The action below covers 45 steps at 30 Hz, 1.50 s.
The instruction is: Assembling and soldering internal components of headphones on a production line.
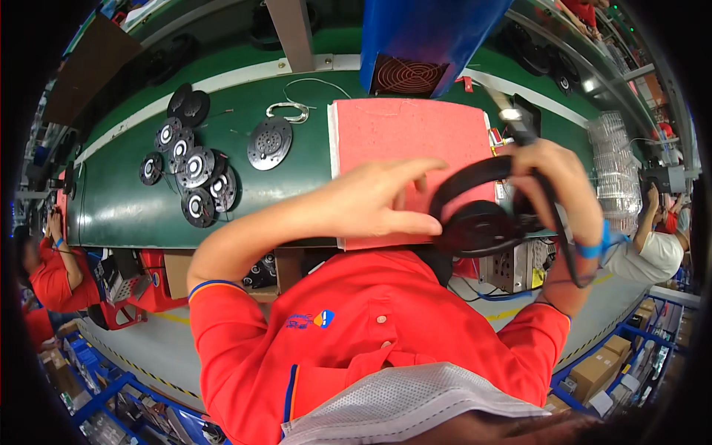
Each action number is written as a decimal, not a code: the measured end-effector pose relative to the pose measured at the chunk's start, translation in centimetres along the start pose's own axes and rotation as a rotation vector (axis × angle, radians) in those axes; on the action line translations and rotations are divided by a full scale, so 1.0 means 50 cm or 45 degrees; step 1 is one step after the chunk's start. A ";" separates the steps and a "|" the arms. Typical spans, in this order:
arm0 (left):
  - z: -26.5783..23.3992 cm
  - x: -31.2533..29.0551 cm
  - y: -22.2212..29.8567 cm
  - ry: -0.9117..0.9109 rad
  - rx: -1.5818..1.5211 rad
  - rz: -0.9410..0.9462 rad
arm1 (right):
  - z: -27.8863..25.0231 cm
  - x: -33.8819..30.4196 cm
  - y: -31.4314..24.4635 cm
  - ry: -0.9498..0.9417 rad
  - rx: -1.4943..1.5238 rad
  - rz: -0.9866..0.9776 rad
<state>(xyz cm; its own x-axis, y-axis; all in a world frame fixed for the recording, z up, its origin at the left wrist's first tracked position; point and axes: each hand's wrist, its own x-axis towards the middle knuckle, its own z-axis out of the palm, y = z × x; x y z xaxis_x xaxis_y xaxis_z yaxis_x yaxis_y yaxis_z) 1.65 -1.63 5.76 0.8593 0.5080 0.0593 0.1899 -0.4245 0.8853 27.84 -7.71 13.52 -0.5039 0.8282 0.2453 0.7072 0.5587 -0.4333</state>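
The headphones (475,224) are held up over the near right corner of the pink mat (400,137), headband arched upward and one cup facing the wearer; the right grip (556,178) is closed about the right side of the band; a dark tool (523,132) with a bright collar juts just above it, perhaps held in the same fingers, though blur makes that hard to judge; a black cable (569,259) hangs past that wrist, which wears a blue band (593,246).

The left grip (378,204) is released, thumb and fingers parted, the thumb tip at the left edge of the headphones; whether it touches them I cannot tell.

On the green counter (285,196), left of the mat, lie a cluster of black speakers (197,166), a grey disc (269,143) and a coil of pale wire (289,113); a blue machine (426,37) stands behind the mat; clear trays (614,170) are stacked at the right.
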 end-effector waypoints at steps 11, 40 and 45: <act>0.031 -0.161 -0.093 0.476 0.249 -0.585 | 0.186 0.003 0.063 0.175 -0.022 -0.142; -0.150 -0.149 -0.221 0.838 1.370 -0.805 | 0.326 -0.067 0.034 0.281 0.181 -0.053; -0.085 -0.159 -0.189 0.771 1.526 -0.502 | 0.279 -0.094 0.101 0.547 0.095 0.119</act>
<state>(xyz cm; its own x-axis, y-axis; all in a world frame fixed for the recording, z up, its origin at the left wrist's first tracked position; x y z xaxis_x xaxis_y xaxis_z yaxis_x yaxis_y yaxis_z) -8.98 1.55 -1.11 0.3775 0.8525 0.3617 0.9172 -0.3979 -0.0195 26.86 -9.43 -1.90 -0.1769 0.8272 0.5333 0.6942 0.4890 -0.5282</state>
